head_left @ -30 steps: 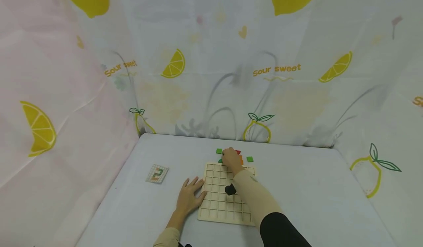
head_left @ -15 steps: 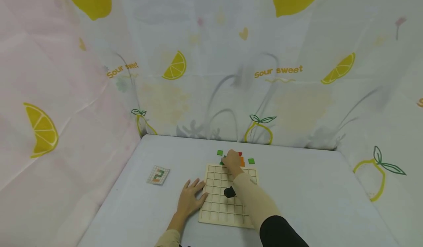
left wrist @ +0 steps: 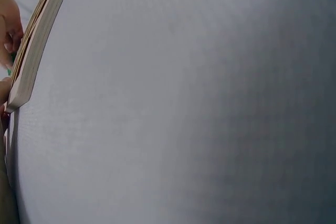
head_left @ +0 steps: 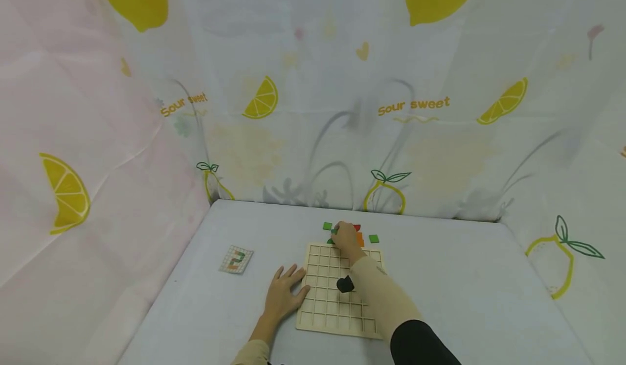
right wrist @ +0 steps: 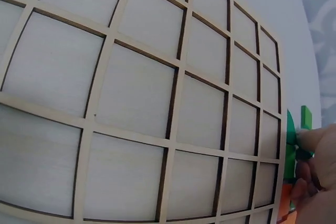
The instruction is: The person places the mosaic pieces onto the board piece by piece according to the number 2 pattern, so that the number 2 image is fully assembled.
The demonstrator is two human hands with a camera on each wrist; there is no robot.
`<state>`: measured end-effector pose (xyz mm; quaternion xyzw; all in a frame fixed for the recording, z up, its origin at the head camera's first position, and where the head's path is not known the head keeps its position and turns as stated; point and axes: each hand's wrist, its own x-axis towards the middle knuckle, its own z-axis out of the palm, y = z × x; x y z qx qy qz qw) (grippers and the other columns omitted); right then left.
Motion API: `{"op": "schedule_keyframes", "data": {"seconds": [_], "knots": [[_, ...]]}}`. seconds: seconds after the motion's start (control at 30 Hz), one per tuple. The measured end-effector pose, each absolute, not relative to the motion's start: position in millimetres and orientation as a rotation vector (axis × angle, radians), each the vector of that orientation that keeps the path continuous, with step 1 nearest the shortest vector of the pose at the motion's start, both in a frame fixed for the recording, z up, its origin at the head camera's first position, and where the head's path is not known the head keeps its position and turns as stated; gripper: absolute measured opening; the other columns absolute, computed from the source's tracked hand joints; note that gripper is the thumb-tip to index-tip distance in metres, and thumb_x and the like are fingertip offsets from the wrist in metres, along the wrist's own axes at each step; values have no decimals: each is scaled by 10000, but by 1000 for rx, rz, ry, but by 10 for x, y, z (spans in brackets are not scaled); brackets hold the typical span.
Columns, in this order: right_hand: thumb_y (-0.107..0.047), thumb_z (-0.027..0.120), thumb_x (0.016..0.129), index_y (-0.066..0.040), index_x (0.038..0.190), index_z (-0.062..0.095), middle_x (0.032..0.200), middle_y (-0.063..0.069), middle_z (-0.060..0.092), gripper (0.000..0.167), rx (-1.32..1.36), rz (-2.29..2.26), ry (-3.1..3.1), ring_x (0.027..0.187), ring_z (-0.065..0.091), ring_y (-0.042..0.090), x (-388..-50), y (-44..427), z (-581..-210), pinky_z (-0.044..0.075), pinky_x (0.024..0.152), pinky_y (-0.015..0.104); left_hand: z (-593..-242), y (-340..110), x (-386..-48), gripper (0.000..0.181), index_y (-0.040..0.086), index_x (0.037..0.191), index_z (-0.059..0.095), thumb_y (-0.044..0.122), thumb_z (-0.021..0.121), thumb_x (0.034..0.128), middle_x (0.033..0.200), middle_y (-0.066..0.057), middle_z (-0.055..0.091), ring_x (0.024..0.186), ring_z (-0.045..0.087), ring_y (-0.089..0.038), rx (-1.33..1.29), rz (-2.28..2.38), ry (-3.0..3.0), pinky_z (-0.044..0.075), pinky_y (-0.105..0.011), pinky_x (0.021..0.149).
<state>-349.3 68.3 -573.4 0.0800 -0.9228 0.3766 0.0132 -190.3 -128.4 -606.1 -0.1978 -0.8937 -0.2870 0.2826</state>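
A pale wooden grid board (head_left: 323, 300) lies on the table, its square cells bare where they show. My left hand (head_left: 282, 299) is at the board's left side, fingers spread and the thumb on its edge. My right hand (head_left: 346, 239) reaches over the board to its far edge, among small coloured tiles. Between its thumb and fingers it pinches a dark green tile (right wrist: 303, 153), partly hidden by the fingers. Around it lie a light green tile (head_left: 327, 226), a red tile (head_left: 357, 227), an orange tile (head_left: 360, 239) and another green tile (head_left: 374, 238).
A small card (head_left: 236, 259) printed with a grid and a green-and-orange figure lies left of the board. The white table (head_left: 464, 289) extends to both sides. Behind and left hang lemon-printed cloth walls (head_left: 313, 137).
The right hand stays by the tiles beyond the board, its fingers shifting slightly among them. The left hand keeps its place at the board's edge. The whole head view drifts slightly.
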Motion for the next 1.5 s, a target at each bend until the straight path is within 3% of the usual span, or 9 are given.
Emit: {"op": "schedule_keyframes", "data": {"seconds": [0.03, 0.1, 0.13, 0.27, 0.5, 0.73, 0.93, 1.13, 1.5], "knots": [[-117, 647, 842, 25, 907, 666, 853, 143, 664, 157, 258, 1204, -2855, 787, 620, 267, -3478, 695, -5730, 551, 711, 386, -6067, -1281, -1904, 399, 3, 1030, 704, 199, 771, 689, 1021, -127, 707, 1020, 641, -350, -530, -764, -2388, 417, -584, 959], [-93, 617, 865, 36, 925, 678, 856, 159, 671, 155, 281, 1277, -2776, 750, 621, 272, -3421, 715, -5711, 550, 663, 370, -6069, -1277, -1903, 399, 5, 1033, 704, 203, 769, 692, 1025, -127, 706, 1022, 640, -349, -528, -761, -2387, 419, -583, 958], [-19, 618, 842, 66, 960, 679, 903, 202, 673, 158, 205, 1327, -2797, 791, 631, 324, -3341, 699, -5591, 555, 696, 423, -6068, -1276, -1903, 399, 5, 1033, 705, 202, 767, 692, 1025, -128, 706, 1022, 640, -349, -527, -761, -2386, 420, -582, 957], [-20, 610, 864, 66, 977, 695, 885, 190, 690, 165, 118, 1502, -2670, 745, 653, 283, -3224, 790, -5482, 551, 617, 343, -6058, -1274, -1897, 395, 6, 1029, 707, 207, 763, 694, 1024, -128, 707, 1021, 640, -348, -525, -769, -2384, 418, -576, 959], [-43, 633, 870, 76, 1010, 686, 888, 212, 685, 191, -28, 1798, -2495, 735, 646, 288, -3103, 1086, -5368, 540, 611, 281, -6048, -1296, -1929, 402, 5, 1024, 708, 214, 770, 686, 1013, -126, 709, 1011, 645, -342, -529, -733, -2383, 427, -565, 956], [0, 607, 875, 150, 1020, 640, 877, 242, 665, 212, -152, 1914, -2347, 698, 632, 185, -2773, 1392, -5384, 546, 594, 220, -6056, -1325, -1918, 395, 10, 1016, 710, 213, 768, 682, 1008, -124, 711, 999, 649, -342, -523, -734, -2381, 430, -566, 947], [-32, 627, 868, 102, 984, 675, 875, 184, 686, 184, -201, 1755, -2422, 707, 611, 98, -2562, 1491, -5463, 495, 595, 151, -6051, -1333, -1909, 395, 11, 1025, 708, 212, 758, 688, 1016, -131, 708, 1009, 645, -347, -509, -748, -2389, 417, -566, 963], [-41, 631, 858, 66, 964, 697, 910, 186, 692, 164, -146, 1608, -2461, 794, 615, 185, -2432, 1451, -5560, 494, 647, 205, -6035, -1316, -1915, 398, 1, 1016, 709, 205, 764, 679, 1006, -142, 708, 995, 649, -354, -513, -759, -2372, 421, -573, 951], [88, 584, 813, 89, 940, 693, 821, 181, 679, 168, 213, 1221, -2519, 651, 547, 163, -2306, 1334, -5713, 469, 543, 238, -6035, -1266, -1897, 388, 11, 1016, 709, 214, 762, 691, 1012, -125, 710, 1011, 644, -347, -500, -779, -2410, 416, -563, 968]]}}
